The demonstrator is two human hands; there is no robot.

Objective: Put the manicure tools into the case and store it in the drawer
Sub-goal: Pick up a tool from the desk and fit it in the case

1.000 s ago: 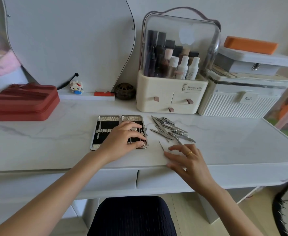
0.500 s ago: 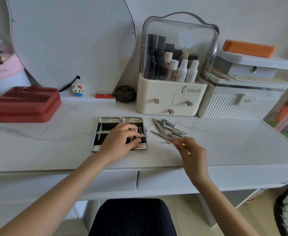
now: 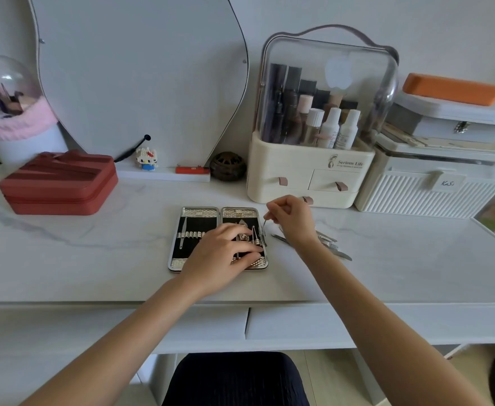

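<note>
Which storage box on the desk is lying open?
The manicure case under the left hand: both halves lie flat. The red box is closed.

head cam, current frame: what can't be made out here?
- Head view: middle of the open manicure case is covered by the left hand, so its slots there can't be counted.
- Head view: loose tools are partly behind the right hand and wrist; count and types unclear.
- Head view: thin tool pinched by the right hand is too small to identify.
- Head view: contents of the desk drawers are hidden by their closed fronts.
</note>
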